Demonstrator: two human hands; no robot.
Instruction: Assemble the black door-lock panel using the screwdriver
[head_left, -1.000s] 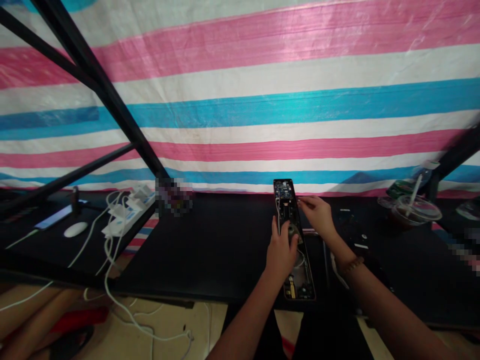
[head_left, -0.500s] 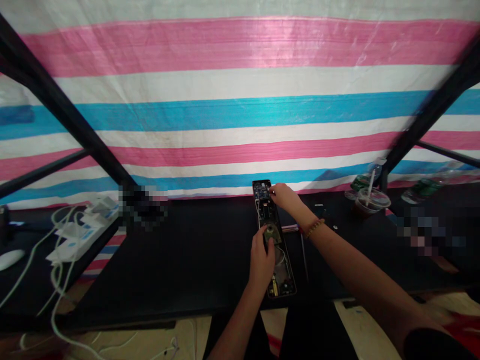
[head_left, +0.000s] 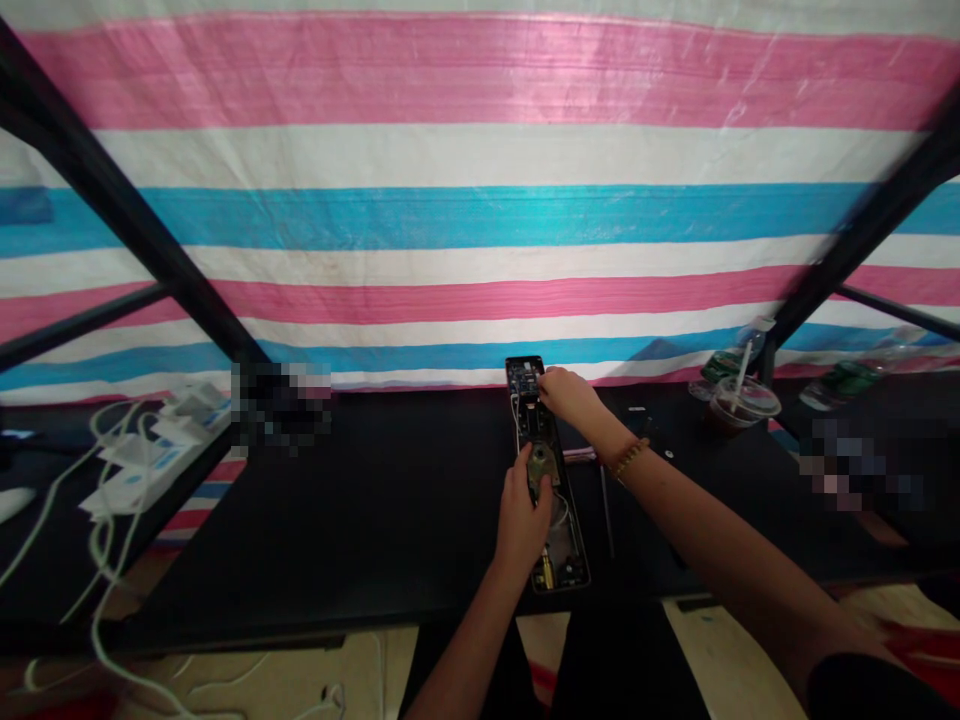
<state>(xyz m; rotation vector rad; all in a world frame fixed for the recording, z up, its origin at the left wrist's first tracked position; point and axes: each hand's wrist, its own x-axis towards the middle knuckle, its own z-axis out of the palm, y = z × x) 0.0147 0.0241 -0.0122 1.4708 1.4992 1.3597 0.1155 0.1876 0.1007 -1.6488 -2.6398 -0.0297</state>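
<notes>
I have the opened casing (head_left: 561, 548) lying lengthwise on the black table (head_left: 375, 500). My left hand (head_left: 521, 518) spans its metal plate (head_left: 543, 462), thumb and fingers parted; my right hand (head_left: 568, 396) pinches at its circuit board (head_left: 523, 378). I cannot tell whether either grips anything.

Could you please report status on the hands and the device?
Left hand on the open device, mid-length; right hand at its circuit board, grip contents hidden. Device flat on table. Cup with straw off right, touching neither hand.
</notes>
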